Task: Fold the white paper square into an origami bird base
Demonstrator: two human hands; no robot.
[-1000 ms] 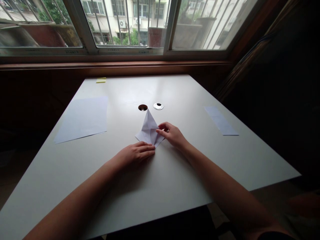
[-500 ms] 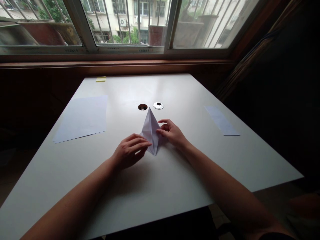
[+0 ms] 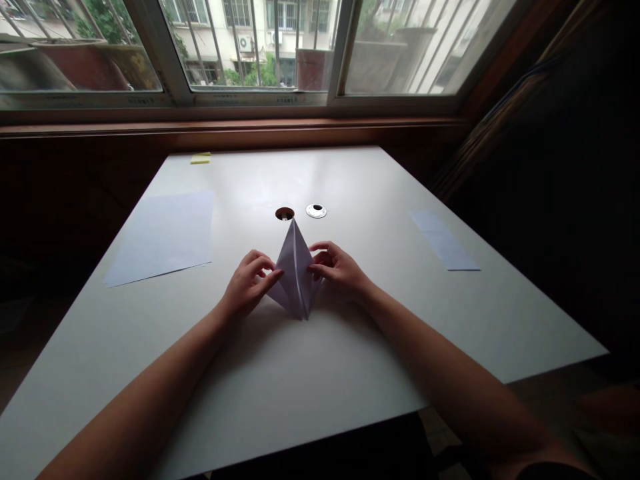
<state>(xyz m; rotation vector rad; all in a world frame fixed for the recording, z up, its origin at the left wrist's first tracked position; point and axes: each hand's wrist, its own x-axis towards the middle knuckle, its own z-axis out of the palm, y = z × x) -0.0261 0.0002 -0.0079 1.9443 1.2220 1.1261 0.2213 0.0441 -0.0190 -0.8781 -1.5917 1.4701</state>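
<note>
A folded sheet of white paper (image 3: 293, 267), shaped like a tall diamond with a crease down its middle, is held over the middle of the white table. Its upper point faces the window and its lower tip is split in two. My left hand (image 3: 247, 280) pinches the left edge between thumb and fingers. On the opposite edge, my right hand (image 3: 337, 268) grips the paper with its thumb in front; some fingertips are hidden behind it. Side flaps of the paper show below both hands.
Flat white paper sheets (image 3: 163, 237) lie at the left of the table (image 3: 350, 373), and a narrow paper strip (image 3: 444, 241) at the right. Yellow sticky notes (image 3: 201, 158) sit at the far left corner. Beyond the folded paper are a round hole (image 3: 285, 214) and a metal ring cover (image 3: 316, 211).
My left hand has shifted from the paper's lower front to its left edge and now pinches it. The paper has moved slightly left and toward me, its front fold spread wider.
</note>
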